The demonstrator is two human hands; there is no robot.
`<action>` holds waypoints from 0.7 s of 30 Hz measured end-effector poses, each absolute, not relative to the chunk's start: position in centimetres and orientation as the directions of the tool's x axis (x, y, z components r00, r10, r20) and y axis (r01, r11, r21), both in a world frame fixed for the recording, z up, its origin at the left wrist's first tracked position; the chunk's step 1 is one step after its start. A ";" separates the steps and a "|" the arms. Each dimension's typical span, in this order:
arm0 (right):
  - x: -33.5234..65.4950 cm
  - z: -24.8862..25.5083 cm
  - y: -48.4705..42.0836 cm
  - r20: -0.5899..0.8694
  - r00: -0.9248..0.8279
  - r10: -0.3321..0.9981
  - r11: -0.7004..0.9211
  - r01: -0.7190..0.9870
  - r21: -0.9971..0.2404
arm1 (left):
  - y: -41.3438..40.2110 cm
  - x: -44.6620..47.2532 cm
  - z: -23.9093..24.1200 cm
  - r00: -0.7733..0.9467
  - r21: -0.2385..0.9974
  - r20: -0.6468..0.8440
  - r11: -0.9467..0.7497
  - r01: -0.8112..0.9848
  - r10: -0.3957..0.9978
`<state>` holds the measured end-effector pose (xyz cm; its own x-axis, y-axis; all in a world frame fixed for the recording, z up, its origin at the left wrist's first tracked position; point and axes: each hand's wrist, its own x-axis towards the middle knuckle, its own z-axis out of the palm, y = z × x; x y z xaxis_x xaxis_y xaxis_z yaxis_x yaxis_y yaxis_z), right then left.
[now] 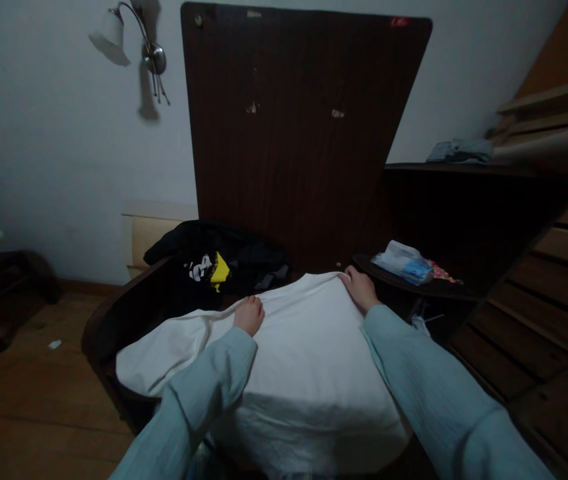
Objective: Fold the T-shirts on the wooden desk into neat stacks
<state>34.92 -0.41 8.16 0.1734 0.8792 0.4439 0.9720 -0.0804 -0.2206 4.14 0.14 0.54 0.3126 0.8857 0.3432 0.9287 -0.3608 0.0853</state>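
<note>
A white shirt (pixel 309 353), with what looks like a sleeve stretching to the left, lies spread over a dark wooden seat and hangs down at the front. My left hand (pixel 250 315) is closed on its upper edge near the shoulder, the fingertips partly hidden in the folds. At the upper right corner of the cloth, my right hand (pixel 361 288) pinches the edge between thumb and fingers. Just behind the shirt rests a crumpled black garment (pixel 234 257) with a white and yellow print.
A tall dark wooden panel (pixel 294 133) rises behind the seat. On the right, a shelf (pixel 444 288) carries a plastic packet (pixel 404 261). Wooden slats (pixel 539 300) stand beyond it. The seat's curved armrest (pixel 119 303) is at left, and a wall lamp (pixel 111 37) hangs above.
</note>
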 end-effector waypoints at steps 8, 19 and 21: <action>31.3 3.8 -1.8 0.307 0.039 0.951 -0.063 0.996 0.068 | 0.4 3.1 -0.4 0.275 0.128 0.310 -0.327 0.936 0.910; 34.5 -1.3 -5.9 -0.003 0.185 0.983 -0.185 0.979 -0.083 | 0.1 1.5 -1.1 0.443 0.077 0.160 -0.459 0.885 0.882; 34.4 -1.0 -5.6 -0.031 0.198 0.980 -0.200 0.977 -0.069 | 0.0 1.5 -0.9 0.439 0.076 0.148 -0.452 0.889 0.886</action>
